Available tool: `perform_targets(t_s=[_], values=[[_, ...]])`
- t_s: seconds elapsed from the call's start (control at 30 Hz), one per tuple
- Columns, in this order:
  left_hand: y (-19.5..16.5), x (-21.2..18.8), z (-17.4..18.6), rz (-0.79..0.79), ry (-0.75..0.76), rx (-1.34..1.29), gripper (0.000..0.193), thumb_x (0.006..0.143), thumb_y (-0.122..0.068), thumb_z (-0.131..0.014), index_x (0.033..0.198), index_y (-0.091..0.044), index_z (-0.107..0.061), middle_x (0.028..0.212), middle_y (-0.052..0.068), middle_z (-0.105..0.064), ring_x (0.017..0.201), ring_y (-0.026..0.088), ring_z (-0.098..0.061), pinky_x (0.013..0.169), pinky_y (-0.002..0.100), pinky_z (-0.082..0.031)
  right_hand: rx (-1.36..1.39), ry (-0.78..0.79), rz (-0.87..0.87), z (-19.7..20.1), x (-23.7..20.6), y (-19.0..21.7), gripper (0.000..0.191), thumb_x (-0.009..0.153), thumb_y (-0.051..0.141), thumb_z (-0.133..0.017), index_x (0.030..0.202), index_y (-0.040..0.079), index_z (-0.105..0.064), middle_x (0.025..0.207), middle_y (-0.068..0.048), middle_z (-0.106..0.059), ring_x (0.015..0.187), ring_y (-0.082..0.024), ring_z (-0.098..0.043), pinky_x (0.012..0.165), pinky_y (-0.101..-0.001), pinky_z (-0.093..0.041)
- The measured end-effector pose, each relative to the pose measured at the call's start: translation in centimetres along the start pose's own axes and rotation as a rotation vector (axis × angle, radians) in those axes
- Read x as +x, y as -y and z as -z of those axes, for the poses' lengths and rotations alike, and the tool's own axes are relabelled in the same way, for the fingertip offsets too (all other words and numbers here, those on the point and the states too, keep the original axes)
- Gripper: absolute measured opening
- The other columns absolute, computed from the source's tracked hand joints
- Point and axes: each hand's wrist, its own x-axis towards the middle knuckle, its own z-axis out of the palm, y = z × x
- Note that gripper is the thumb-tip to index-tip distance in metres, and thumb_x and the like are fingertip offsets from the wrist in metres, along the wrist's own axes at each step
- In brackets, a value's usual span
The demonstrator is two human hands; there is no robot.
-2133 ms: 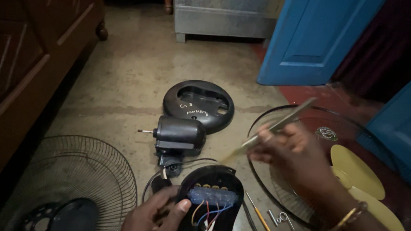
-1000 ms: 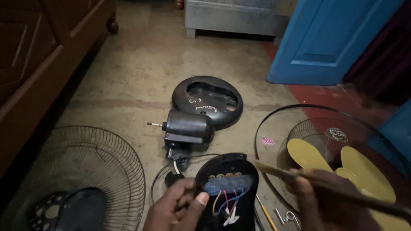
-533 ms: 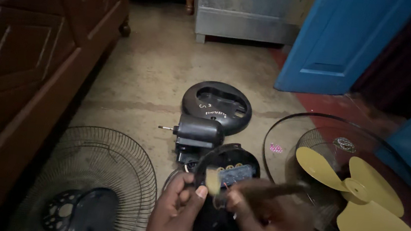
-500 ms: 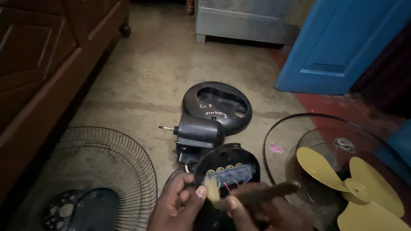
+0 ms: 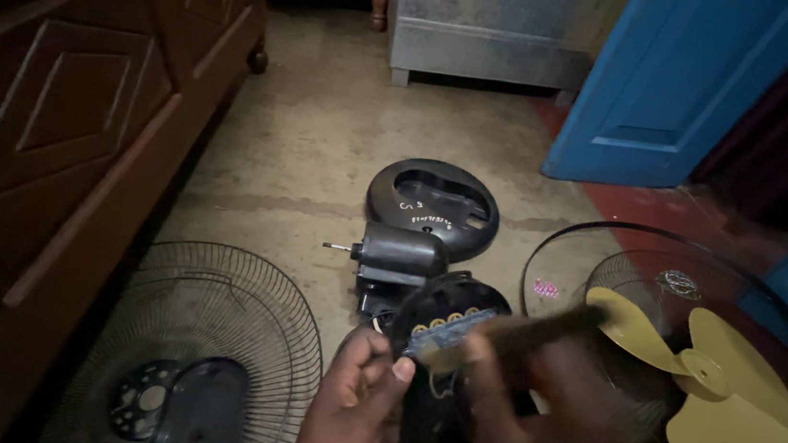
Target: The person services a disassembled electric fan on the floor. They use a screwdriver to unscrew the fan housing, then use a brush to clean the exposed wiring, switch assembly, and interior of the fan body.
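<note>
The black fan control housing (image 5: pixel 444 352) stands on the floor in front of the fan motor (image 5: pixel 400 256), its switch strip facing up. The left hand (image 5: pixel 352 410) clasps its left edge, thumb and fingers closed on it. The blurred right hand (image 5: pixel 539 418) grips a thin tool (image 5: pixel 518 332) lying across the housing's top, beside the yellow fan blade (image 5: pixel 716 378)

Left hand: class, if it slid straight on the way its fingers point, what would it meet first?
The left hand points up-right at the black switch housing it already touches. Beyond lies the fan motor, though depth is unclear.
</note>
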Motion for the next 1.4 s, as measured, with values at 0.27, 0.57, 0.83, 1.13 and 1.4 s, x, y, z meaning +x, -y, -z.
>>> perform_targets(t_s=[0.27,0.57,0.83,1.13,1.4], values=[[0.0,-0.2,-0.2,0.032,-0.022,0.066,0.018,0.099,-0.018,-0.064,0.114,-0.011,-0.057,0.08,-0.003,-0.059,0.063,0.002,-0.048,0.049,0.021,-0.039,-0.123,0.178,-0.071,0.0,0.8,0.4,0.016,0.088,0.022,-0.08,0.1,0.013,-0.076,0.078,-0.006,-0.08,0.071,-0.014,-0.079,0.062,-0.029,-0.06],[-1.2,-0.4,-0.4,0.034,-0.05,0.042,0.03,0.097,-0.02,-0.061,0.123,-0.011,-0.052,0.104,0.004,-0.078,0.078,0.005,-0.065,0.057,0.023,-0.049,-0.15,0.356,0.049,1.5,1.4,-0.1,0.018,0.088,0.027,-0.08,0.098,0.013,-0.077,0.08,-0.005,-0.077,0.071,-0.015,-0.08,0.059,-0.0294,-0.062],[-2.0,-0.2,0.7,0.088,-0.08,-0.001,0.032,0.097,-0.025,-0.06,0.126,-0.012,-0.052,0.101,0.001,-0.076,0.071,0.007,-0.06,0.055,0.026,-0.05,-0.138,-0.11,-0.151,5.9,-2.9,-13.7,0.018,0.092,0.016,-0.073,0.101,0.001,-0.068,0.078,-0.011,-0.071,0.073,-0.023,-0.073,0.069,-0.0391,-0.063],[-3.3,-0.7,0.4,0.14,-0.075,-0.008,0.037,0.095,-0.03,-0.057,0.13,-0.016,-0.053,0.109,0.003,-0.079,0.088,0.011,-0.075,0.068,0.035,-0.064,0.158,-0.103,-0.356,2.4,-7.2,-24.1,0.018,0.091,0.016,-0.07,0.104,0.003,-0.07,0.087,-0.012,-0.075,0.081,-0.022,-0.077,0.075,-0.0382,-0.063],[-3.5,-0.5,-0.1,0.108,-0.096,0.003,0.033,0.096,-0.028,-0.056,0.125,-0.013,-0.052,0.105,0.006,-0.078,0.08,0.016,-0.071,0.064,0.036,-0.059,0.257,-0.203,-0.232,0.2,-4.3,-12.7,0.022,0.09,0.016,-0.067,0.108,0.005,-0.072,0.096,-0.012,-0.079,0.088,-0.022,-0.08,0.077,-0.0381,-0.062]])
